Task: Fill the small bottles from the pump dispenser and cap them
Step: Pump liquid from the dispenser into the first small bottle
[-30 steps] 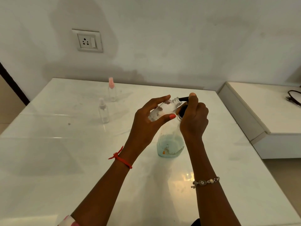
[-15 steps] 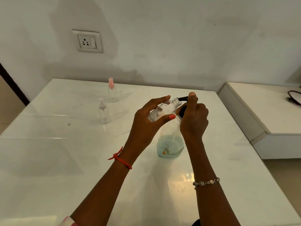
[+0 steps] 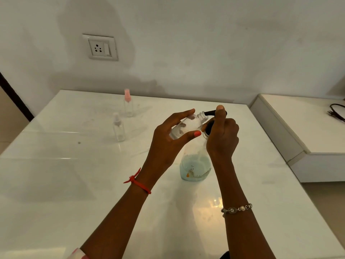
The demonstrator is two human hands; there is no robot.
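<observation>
Near the middle of the frame the left hand (image 3: 168,139) grips a small clear plastic bottle (image 3: 186,126), round-bodied with a ribbed, uncapped neck. The thumb below and the fingers above curl round it. It lies tilted, its mouth pointing right and meeting the tip of a thin black spout (image 3: 210,113).

That spout belongs to the pump dispenser (image 3: 195,165), a taller see-through bottle with a squarish base, standing upright on the tabletop just below the hands. A shallow layer of pale blue-green liquid sits at its bottom, with an orange fleck and whitish marks low on its wall. The right hand (image 3: 222,137) is wrapped round the dispenser's black collar, fingers curled, with one fingertip laid on top of the pump head.

A red thread band (image 3: 138,183) circles the left wrist. A silvery beaded bracelet (image 3: 237,209) circles the right.

Left of centre two more slim clear bottles stand upright, well apart from the hands. The pink-capped spray bottle (image 3: 128,104) is farther back, and the clear-capped spray bottle (image 3: 118,128) is nearer.

The glossy white tabletop (image 3: 74,184) is smooth and mirror-like, with soft reflections, faint smudges and one dark speck. Behind it rises a pale matte wall (image 3: 205,43) blotched with darker patches, and a white socket plate (image 3: 100,47) is set in it at upper left. At the right edge of the frame a low white ledge (image 3: 308,128) carries a dark cable (image 3: 336,112).
</observation>
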